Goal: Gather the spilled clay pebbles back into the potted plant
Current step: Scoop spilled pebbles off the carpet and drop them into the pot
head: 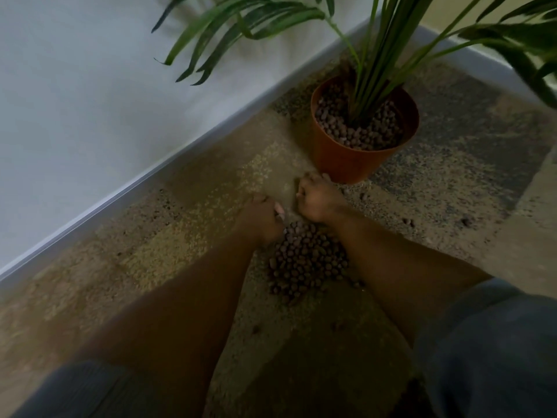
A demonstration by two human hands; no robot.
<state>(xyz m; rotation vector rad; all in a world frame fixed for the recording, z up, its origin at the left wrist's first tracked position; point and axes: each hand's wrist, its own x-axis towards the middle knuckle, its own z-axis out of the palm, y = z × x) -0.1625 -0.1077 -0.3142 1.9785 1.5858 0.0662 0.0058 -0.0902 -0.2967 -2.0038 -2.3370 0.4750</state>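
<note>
A heap of brown clay pebbles (pixel 307 260) lies on the speckled floor between my forearms. My left hand (pixel 262 218) rests at the heap's far left edge with fingers curled inward. My right hand (pixel 316 196) sits at the far right edge, fingers curled too, close to the base of the orange pot (pixel 340 158). Whether either hand holds pebbles is hidden by the curled fingers. The pot holds a green palm (pixel 376 70) and is topped with more clay pebbles (pixel 355 131).
A white wall with a baseboard (pixel 144 182) runs diagonally on the left, meeting another baseboard (pixel 482 55) behind the pot. Stray pebbles (pixel 407 221) lie scattered right of my hands. My knees in dark trousers (pixel 494 342) fill the bottom corners.
</note>
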